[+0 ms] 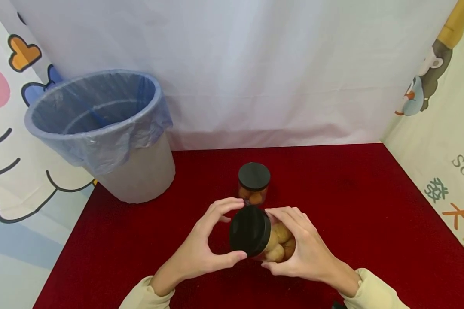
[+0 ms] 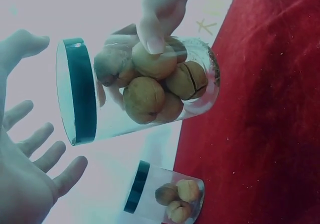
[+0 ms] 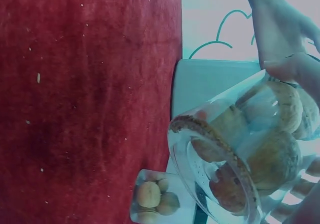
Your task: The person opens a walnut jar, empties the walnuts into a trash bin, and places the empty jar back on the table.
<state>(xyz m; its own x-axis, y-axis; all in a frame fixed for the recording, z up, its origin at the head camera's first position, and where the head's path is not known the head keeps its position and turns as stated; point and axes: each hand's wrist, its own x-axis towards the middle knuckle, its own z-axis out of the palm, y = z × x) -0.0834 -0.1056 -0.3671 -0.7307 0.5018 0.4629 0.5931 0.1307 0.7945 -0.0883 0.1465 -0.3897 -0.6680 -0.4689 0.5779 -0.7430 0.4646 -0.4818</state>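
A clear jar (image 1: 276, 251) with a black screw lid (image 1: 249, 231) is held above the table, tilted with its lid to the left. Several round brown nuts that look like walnuts (image 2: 143, 100) lie inside it. My right hand (image 1: 307, 246) grips the jar's body, thumb on the near side and fingers round the far side. My left hand (image 1: 201, 246) is spread around the lid; the left wrist view shows its thumb and fingers apart from the lid. Behind them, a second black-lidded jar (image 1: 254, 178) with similar nuts stands upright on the table.
A bin (image 1: 139, 176) lined with a blue plastic bag (image 1: 112, 146) stands at the back left of the dark red tabletop (image 1: 352, 193). White cloth (image 1: 274, 73) hangs behind the table, and printed sheets flank both sides. Small pale crumbs dot the tabletop.
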